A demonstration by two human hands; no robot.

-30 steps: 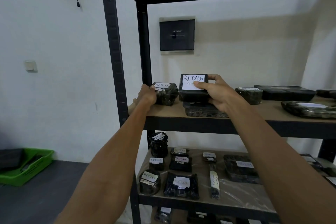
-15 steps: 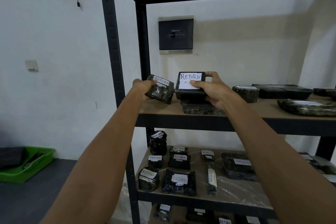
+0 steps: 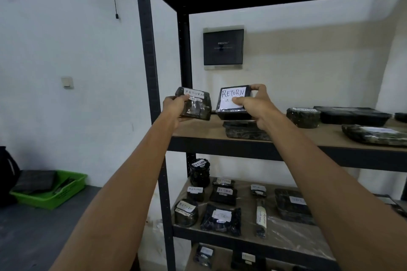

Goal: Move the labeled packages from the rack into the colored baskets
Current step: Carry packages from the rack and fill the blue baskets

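Above the upper shelf (image 3: 198, 132), left hand (image 3: 174, 105) grips wrapped RETURN package (image 3: 195, 105), right hand (image 3: 255, 103) pinches RETURN box (image 3: 231, 103); one-handed grips risk drops.

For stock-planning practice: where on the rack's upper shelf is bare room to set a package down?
Bare brown board between the black rack post and the flat dark wrapped package; the right end and lower shelf are crowded.
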